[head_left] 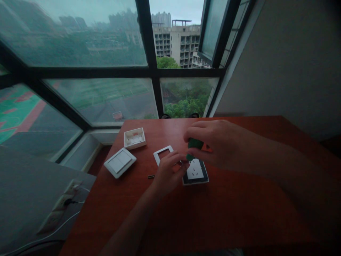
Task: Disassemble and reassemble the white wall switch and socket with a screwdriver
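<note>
My right hand [215, 142] is closed round the green handle of a screwdriver [195, 144], held upright over the left part of a wall socket [195, 170]. The socket has a white face with slots and a dark surround, and it lies on the table. My left hand [172, 170] reaches in from the left, thumb and fingers pinched together at the socket's left edge, close under the screwdriver handle. Whatever is between those fingertips is too small to make out. Behind my left hand lies a white cover frame [163, 153], partly hidden by the fingers.
On the reddish table [226, 213], a white switch panel [120, 163] and an open white back box [135, 138] lie to the left. Small brass-coloured screws [151, 176] lie beside my left wrist. Windows rise behind the table; a wall power strip [57, 206] with cables is at lower left.
</note>
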`<state>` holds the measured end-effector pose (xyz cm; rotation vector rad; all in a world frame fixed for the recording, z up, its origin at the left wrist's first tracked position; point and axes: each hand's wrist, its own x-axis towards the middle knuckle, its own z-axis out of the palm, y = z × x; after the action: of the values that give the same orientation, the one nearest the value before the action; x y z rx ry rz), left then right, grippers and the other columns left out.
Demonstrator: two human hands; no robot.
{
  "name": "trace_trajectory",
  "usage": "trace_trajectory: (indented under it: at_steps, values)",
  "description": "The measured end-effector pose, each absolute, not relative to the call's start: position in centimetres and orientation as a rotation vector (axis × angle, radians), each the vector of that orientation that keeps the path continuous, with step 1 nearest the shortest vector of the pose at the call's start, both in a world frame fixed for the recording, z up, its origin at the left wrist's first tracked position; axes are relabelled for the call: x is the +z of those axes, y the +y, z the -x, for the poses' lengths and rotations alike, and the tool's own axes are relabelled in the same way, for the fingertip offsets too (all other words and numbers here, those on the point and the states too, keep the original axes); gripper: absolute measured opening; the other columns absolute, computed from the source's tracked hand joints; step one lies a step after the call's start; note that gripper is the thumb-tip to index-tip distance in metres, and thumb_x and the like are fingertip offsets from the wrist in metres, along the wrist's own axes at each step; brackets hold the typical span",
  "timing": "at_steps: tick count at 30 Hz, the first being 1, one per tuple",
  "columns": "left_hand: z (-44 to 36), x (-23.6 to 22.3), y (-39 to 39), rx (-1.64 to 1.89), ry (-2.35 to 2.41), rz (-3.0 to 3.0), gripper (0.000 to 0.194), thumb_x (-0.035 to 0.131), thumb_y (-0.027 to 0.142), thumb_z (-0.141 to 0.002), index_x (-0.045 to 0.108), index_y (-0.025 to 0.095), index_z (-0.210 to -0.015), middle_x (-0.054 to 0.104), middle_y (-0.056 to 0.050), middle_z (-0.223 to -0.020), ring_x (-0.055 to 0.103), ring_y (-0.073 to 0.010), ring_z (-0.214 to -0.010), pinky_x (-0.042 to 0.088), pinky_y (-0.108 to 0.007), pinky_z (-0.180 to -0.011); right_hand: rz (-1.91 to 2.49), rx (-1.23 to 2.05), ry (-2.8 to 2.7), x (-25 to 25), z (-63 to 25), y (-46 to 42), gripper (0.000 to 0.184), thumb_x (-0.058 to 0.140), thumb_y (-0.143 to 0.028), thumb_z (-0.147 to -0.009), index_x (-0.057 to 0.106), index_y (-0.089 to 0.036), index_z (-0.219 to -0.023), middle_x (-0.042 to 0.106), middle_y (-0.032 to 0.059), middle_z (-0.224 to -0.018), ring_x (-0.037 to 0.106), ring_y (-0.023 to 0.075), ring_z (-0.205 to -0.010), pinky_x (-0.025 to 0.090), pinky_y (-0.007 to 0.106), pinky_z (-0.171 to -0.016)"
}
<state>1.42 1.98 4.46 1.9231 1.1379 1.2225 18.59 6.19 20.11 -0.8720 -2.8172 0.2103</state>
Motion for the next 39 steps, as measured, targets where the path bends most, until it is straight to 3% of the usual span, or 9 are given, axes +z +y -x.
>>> trace_trajectory:
  at_steps: [5,8,14,18,23,27,29,35,39]
  values:
    - [-1.5,3.6,2.1,1.252,1.115,-1.855,0.01,0.069,0.017,-0.081,0.063,0.017,-0.089,0.064,-0.002,-0.087,0.06,-0.0136,-0.075,0.052,-0.027,-0.069,1.188,-0.196,-2.787,19.9,-17.4,5.3,0.029,0.056,-0.044,-0.088,0.062,-0.018,-0.077,0.065,0.0052,-0.069,0.059,0.0199,-0.063,0.023,0.029,-0.051]
    - [-1.5,3.2,2.3,1.28,1.131,-1.773,0.013,0.073,0.02,-0.077,0.062,0.016,-0.084,0.065,-0.001,-0.081,0.061,-0.0139,-0.071,0.053,-0.026,-0.065,1.259,-0.223,-2.758,19.7,-17.1,4.8,0.036,0.05,-0.048,-0.09,0.061,-0.019,-0.073,0.064,0.0061,-0.065,0.059,0.0211,-0.06,0.019,0.03,-0.049]
    - [-1.1,3.9,2.4,1.247,1.12,-1.859,0.006,0.069,0.015,-0.08,0.065,0.017,-0.075,0.065,0.0,-0.076,0.059,-0.0128,-0.068,0.049,-0.025,-0.064,0.882,0.352,-2.789,19.9,-18.2,5.0,0.017,0.056,-0.023,-0.087,0.058,-0.017,-0.104,0.063,0.0062,-0.105,0.059,0.0183,-0.087,0.039,0.029,-0.066]
    - [-1.2,4.4,2.3,1.247,1.135,-1.877,0.003,0.069,0.015,-0.081,0.068,0.017,-0.08,0.067,-0.002,-0.08,0.06,-0.0144,-0.073,0.048,-0.026,-0.067,0.706,0.536,-2.838,20.4,-18.9,5.8,0.016,0.052,-0.008,-0.087,0.061,-0.019,-0.095,0.062,0.0036,-0.1,0.056,0.0144,-0.088,0.039,0.025,-0.069]
    - [-1.5,4.3,2.2,1.238,1.127,-1.909,0.005,0.067,0.012,-0.082,0.067,0.017,-0.085,0.065,-0.002,-0.081,0.06,-0.0135,-0.074,0.048,-0.025,-0.068,0.932,0.174,-2.796,19.6,-18.3,6.3,0.004,0.056,-0.021,-0.086,0.059,-0.018,-0.086,0.064,0.0036,-0.089,0.056,0.0153,-0.075,0.033,0.027,-0.06]
    - [-1.6,3.8,2.4,1.267,1.172,-1.883,0.017,0.076,0.012,-0.072,0.064,0.017,-0.083,0.064,0.0,-0.082,0.059,-0.0127,-0.071,0.049,-0.023,-0.065,1.187,-0.141,-2.745,19.1,-17.7,5.9,0.024,0.054,-0.042,-0.088,0.059,-0.02,-0.08,0.064,0.0035,-0.072,0.058,0.0196,-0.067,0.021,0.03,-0.052]
    - [-1.5,3.7,2.5,1.273,1.195,-1.882,0.014,0.075,0.01,-0.073,0.064,0.018,-0.079,0.064,0.001,-0.078,0.059,-0.0128,-0.07,0.049,-0.024,-0.065,1.219,-0.139,-2.72,19.1,-17.7,5.8,0.028,0.052,-0.046,-0.089,0.061,-0.02,-0.082,0.065,0.004,-0.074,0.06,0.0212,-0.068,0.022,0.03,-0.051]
    - [-1.3,3.8,2.3,1.229,1.2,-1.835,0.005,0.069,0.013,-0.079,0.066,0.017,-0.078,0.068,-0.001,-0.079,0.062,-0.0147,-0.071,0.05,-0.025,-0.065,0.84,0.306,-2.777,19.7,-18.7,5.7,0.028,0.056,-0.02,-0.087,0.059,-0.019,-0.114,0.06,0.0078,-0.121,0.06,0.0197,-0.099,0.042,0.03,-0.072]
    - [-1.3,3.8,2.0,1.204,1.199,-1.787,0.006,0.065,0.015,-0.084,0.069,0.017,-0.088,0.07,-0.003,-0.083,0.065,-0.0159,-0.075,0.052,-0.027,-0.071,0.826,0.354,-2.797,20.2,-19.0,5.9,0.029,0.051,-0.006,-0.084,0.061,-0.02,-0.108,0.063,0.0046,-0.111,0.06,0.0163,-0.094,0.041,0.027,-0.069]
